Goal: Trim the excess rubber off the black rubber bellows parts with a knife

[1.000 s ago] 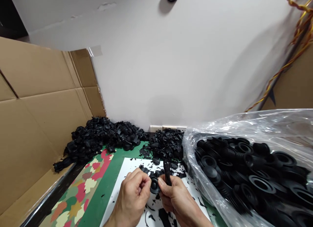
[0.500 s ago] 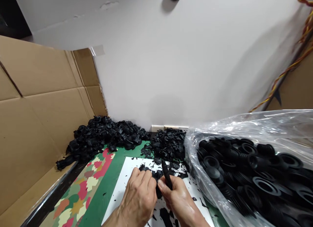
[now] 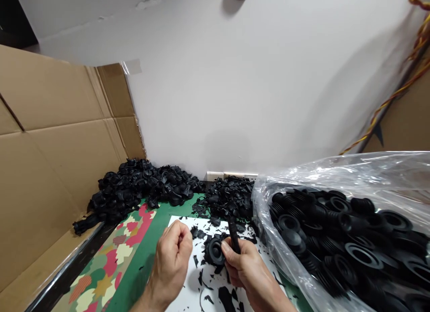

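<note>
**Trimming flash off a rubber bellows part**

Right hand gripping black tool between thumb and fingers, plus rubber part held just above white sheet. Left hand curled shut beside part, apart from it; contents not visible. Best to keep part braced, blade angled away from fingers, short cuts along rim. Trimmings piled behind; bag of parts at right
</note>
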The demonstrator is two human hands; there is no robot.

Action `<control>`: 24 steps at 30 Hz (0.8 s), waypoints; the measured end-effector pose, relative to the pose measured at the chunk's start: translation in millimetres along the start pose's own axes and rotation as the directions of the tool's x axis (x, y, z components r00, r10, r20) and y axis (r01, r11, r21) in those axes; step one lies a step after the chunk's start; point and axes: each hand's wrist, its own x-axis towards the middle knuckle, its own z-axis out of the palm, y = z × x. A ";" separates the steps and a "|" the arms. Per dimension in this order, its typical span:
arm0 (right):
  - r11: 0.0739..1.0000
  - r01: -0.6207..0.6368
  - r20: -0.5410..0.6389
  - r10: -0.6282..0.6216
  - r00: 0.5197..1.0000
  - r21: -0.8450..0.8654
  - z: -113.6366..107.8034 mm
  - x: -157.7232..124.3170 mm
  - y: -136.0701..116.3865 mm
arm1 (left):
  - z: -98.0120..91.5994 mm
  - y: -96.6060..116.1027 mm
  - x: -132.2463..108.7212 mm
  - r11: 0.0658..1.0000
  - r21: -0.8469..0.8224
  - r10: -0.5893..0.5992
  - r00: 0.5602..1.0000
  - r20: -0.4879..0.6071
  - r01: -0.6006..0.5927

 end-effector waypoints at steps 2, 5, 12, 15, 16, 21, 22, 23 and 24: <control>1.000 -0.009 0.015 0.009 1.000 0.019 1.0 -1.4 -0.2 | -2.7 -3.8 1.3 0.991 -0.077 -0.109 0.993 0.033 0.112; 0.999 -0.010 0.024 0.009 1.000 0.047 2.1 -1.0 1.1 | -2.1 -7.9 1.1 0.966 -0.175 -0.184 0.982 0.043 0.189; 0.996 -0.011 0.061 0.005 0.998 0.087 2.7 -1.6 -0.5 | 1.3 1.1 -3.7 0.871 -0.414 -0.127 0.935 0.331 0.265; 0.994 -0.025 0.090 0.016 0.996 0.103 2.2 -1.0 0.1 | 3.6 8.0 -5.2 0.874 -0.421 -0.082 0.928 0.364 0.242; 0.994 -0.029 0.095 0.019 0.995 0.104 2.0 -0.6 0.7 | 4.8 9.0 -5.5 0.873 -0.424 -0.084 0.932 0.353 0.240; 0.999 -0.008 0.114 0.002 0.994 0.050 1.0 2.4 2.7 | 11.2 0.8 -6.8 0.847 -0.469 -0.119 0.950 0.289 0.249; 1.000 -0.003 0.109 0.000 0.994 0.031 0.8 2.8 2.8 | 12.0 -2.5 -7.0 0.836 -0.483 -0.130 0.949 0.286 0.260; 1.000 0.000 0.103 -0.001 0.995 0.014 0.4 3.2 3.0 | 12.5 -5.7 -7.2 0.822 -0.499 -0.141 0.947 0.289 0.275; 1.000 0.001 0.097 -0.001 0.995 -0.002 0.1 3.4 3.1 | 12.9 -8.6 -7.4 0.805 -0.517 -0.153 0.943 0.296 0.292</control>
